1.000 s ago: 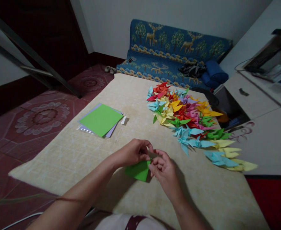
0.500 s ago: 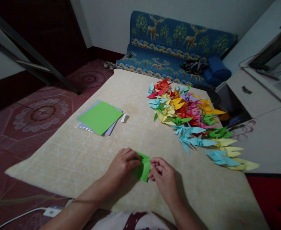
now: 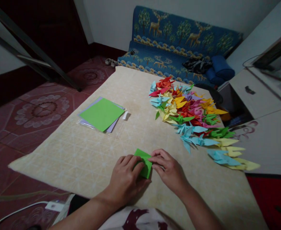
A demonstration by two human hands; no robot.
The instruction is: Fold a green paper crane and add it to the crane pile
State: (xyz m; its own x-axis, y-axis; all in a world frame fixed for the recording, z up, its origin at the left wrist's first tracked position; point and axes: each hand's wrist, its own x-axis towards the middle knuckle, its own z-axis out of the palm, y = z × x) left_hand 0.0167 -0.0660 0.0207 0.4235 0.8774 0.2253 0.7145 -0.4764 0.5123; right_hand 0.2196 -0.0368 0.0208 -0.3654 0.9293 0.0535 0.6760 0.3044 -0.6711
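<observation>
A small folded green paper (image 3: 144, 161) lies flat on the beige table (image 3: 87, 156) near its front edge. My left hand (image 3: 126, 179) rests on the paper's left part, fingers stretched out and pressing it down. From the right, my right hand (image 3: 168, 167) has its fingertips on the paper's upper edge. Farther back on the left lies a stack of square sheets (image 3: 101, 115) with a green one on top. A heap of folded paper cranes (image 3: 190, 118) in many colours covers the table's right side.
A blue sofa (image 3: 178, 48) with a deer pattern stands behind the table. White cabinets (image 3: 257, 95) line the right side. Red patterned floor tiles (image 3: 35, 111) and a dark sloping rail lie to the left. A white cable runs across the floor at bottom left.
The green paper, held up between both hands a second ago, now lies on the table. Both hands have flattened onto it, the left moving over its left part.
</observation>
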